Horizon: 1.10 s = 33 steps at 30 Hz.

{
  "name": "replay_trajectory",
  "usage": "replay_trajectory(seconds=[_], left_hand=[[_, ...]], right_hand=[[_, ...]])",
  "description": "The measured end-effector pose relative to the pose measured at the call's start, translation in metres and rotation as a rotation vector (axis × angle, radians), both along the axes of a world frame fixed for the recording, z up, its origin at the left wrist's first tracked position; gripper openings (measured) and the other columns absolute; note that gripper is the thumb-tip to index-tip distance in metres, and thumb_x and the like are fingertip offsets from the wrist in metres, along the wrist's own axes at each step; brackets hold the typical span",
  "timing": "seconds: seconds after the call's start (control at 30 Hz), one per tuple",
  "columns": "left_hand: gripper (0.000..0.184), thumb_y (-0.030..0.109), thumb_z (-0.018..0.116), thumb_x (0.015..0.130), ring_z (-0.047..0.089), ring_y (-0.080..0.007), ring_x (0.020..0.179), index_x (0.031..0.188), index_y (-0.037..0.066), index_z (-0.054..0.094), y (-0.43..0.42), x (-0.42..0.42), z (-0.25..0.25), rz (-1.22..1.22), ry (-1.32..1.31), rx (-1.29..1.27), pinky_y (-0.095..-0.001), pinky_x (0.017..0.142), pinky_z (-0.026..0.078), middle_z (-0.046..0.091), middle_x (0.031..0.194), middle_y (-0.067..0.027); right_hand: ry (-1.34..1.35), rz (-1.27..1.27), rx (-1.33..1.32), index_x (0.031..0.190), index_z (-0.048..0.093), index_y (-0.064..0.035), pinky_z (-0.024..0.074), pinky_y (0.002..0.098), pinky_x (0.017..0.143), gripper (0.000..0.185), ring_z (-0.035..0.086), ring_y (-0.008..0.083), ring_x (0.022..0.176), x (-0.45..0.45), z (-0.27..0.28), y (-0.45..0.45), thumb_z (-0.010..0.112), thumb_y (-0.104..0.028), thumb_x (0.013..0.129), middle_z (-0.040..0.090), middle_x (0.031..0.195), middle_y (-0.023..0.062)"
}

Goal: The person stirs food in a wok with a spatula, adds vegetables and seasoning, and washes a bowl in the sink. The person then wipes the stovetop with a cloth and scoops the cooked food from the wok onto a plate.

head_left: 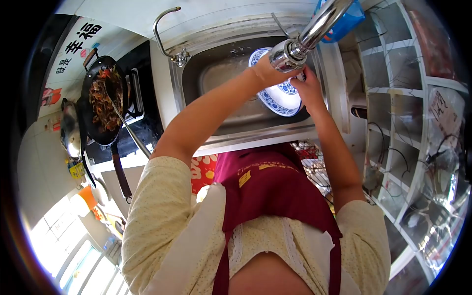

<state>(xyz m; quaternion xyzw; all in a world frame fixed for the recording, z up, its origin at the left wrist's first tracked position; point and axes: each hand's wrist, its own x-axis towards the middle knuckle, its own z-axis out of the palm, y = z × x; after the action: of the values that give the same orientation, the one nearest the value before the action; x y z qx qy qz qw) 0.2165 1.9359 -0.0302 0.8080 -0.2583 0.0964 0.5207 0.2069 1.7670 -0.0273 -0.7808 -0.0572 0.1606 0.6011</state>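
A kitchen, probably in a home: a stainless-steel sink [211, 129] with a chrome faucet [314, 27] stood beside a black stove [142, 105], where a wok [88, 109] held cooked food [104, 105]. Large Chinese characters [82, 38] marked the wall.

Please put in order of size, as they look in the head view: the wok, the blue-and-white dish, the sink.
1. Sink
2. Wok, even without its handle
3. Blue-and-white dish, partly covered by the hands and tap, so its full outline is unsure
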Motion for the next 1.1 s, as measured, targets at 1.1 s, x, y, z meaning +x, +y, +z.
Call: replay_trajectory(seconds=[1.1], left_hand=[[0.039,0.003,0.065,0.071,0.055,-0.0353,0.107,0.110,0.005,0.062,-0.034,-0.018,-0.048,0.712,0.244,-0.423,-0.0348,0.093,0.043,0.058,0.114,-0.0183]], right_hand=[[0.197,-0.364,0.387,0.133,0.039,0.0010,0.0436,0.0296,0.091,0.063,0.054,0.0198,0.107,-0.017,0.058,-0.037,0.052,0.002,0.072,0.051,0.123,0.0141]])
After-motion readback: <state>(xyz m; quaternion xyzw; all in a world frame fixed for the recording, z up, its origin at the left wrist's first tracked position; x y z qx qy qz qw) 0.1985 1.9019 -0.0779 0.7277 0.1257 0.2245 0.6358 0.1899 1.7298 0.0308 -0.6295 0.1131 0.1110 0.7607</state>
